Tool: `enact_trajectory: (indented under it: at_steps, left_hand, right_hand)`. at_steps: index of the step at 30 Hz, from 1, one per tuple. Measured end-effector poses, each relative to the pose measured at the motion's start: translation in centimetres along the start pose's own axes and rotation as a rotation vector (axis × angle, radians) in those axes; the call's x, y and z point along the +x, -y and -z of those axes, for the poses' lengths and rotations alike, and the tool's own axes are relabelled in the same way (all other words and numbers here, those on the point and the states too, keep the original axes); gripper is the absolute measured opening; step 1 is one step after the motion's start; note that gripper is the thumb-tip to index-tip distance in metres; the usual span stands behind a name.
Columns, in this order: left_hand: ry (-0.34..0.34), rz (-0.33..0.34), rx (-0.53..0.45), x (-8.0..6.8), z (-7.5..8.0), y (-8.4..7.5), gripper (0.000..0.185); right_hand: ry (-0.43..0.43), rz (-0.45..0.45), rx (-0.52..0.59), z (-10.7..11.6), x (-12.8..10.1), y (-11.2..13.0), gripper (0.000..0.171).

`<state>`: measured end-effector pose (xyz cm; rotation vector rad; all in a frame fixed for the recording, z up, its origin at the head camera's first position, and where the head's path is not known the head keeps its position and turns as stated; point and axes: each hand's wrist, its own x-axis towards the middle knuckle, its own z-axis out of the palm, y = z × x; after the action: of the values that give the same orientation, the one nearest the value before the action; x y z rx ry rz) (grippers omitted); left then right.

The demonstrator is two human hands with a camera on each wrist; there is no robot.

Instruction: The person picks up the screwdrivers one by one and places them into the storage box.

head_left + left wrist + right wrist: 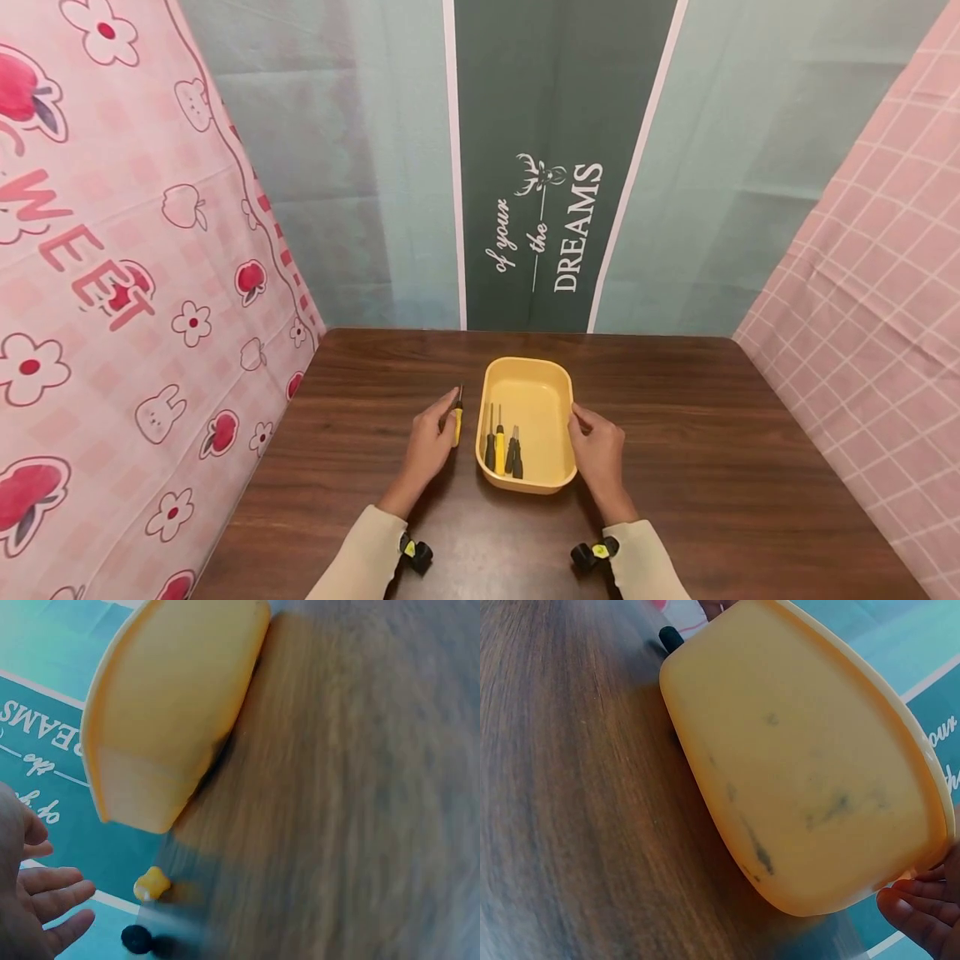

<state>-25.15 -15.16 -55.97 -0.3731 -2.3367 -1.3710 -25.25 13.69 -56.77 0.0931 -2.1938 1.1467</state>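
A shallow yellow plastic tray stands on the table with several small screwdrivers inside, in black and yellow. My right hand pinches the tray's right rim between thumb and fingers; in the right wrist view its fingertips meet the rim. Left of the tray, my left hand hovers over a yellow-and-black screwdriver with its fingers loosely extended. In the left wrist view, that screwdriver's yellow handle end and a black handle end lie on the table beyond the fingers.
The dark wooden table extends around the tray. A green cloth with lettering hangs behind it. Pink patterned cloths flank the table on the left and right.
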Motion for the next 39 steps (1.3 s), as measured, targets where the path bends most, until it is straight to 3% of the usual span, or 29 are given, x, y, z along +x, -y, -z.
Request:
enact_trajectory:
  at_steps: [8,18,24,31,39]
  left_hand:
    - [-0.055,0.036,0.175,0.1,1.2,0.1,0.037]
    - [-0.054,0.117,0.28,0.5,1.9,0.2,0.042]
    - [-0.019,0.217,0.308,0.7,2.1,0.3,0.047]
    - [0.014,0.33,0.357,0.5,2.5,0.7,0.034]
    - [0.103,0.394,0.426,0.0,2.7,1.2,0.031]
  right_hand:
    - [-0.005,-0.002,-0.005,0.2,0.0,0.2,0.021]
    - [-0.008,-0.004,-0.006,0.3,0.0,0.4,0.02]
    - [-0.002,-0.014,0.012,0.2,0.0,0.5,0.021]
    - [-0.009,-0.003,-0.001,0.1,0.0,0.5,0.021]
    - [0.0,-0.019,0.005,0.1,0.0,0.4,0.021]
